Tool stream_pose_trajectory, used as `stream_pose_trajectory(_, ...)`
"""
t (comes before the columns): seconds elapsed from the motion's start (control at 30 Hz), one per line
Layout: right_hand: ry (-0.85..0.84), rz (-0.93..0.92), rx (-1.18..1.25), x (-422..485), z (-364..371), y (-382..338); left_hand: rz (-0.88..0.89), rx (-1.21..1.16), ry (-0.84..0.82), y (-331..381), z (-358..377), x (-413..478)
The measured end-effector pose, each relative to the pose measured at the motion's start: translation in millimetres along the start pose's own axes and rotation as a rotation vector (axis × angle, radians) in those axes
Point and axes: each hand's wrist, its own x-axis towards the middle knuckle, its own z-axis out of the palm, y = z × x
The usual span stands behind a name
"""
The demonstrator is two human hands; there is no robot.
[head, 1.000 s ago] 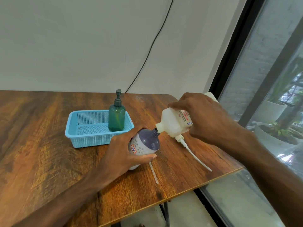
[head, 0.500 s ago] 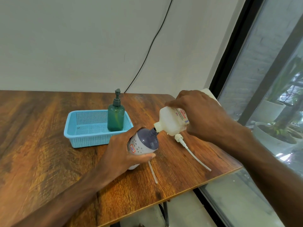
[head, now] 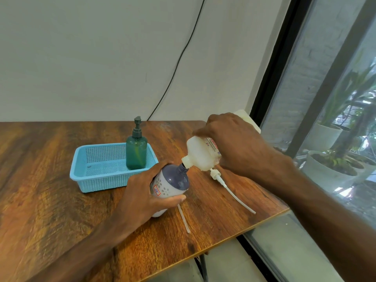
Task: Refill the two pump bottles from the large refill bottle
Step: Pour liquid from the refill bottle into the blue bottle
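Hands barely shifted, right hand (head: pixel 234 143) grips refill bottle (head: pixel 200 154), neck slanting down-left, left hand (head: pixel 140 198) grips pump bottle (head: pixel 173 183)

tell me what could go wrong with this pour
The spout of the refill bottle barely meets the neck of the tilted purple-topped bottle in the left hand, so liquid may spill onto the table. The loose pump lies below the right hand, its tube near the edge, and could get knocked off.

- One head-worn view, above the near edge of the wooden table (head: pixel 50 200), faces forward and down.
- Close in: the table fills the lower frame.
- A wall (head: pixel 101 58) stands beyond the table, a window (head: pixel 335 98) to its right.
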Motion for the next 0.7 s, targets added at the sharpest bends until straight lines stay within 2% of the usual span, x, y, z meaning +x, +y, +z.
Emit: stream_pose_trajectory(0.7, -0.006, -0.079, -0.100, 8.7, -9.7, -5.6, -0.011, 0.019, 0.009, 7.1, -1.9, 1.1)
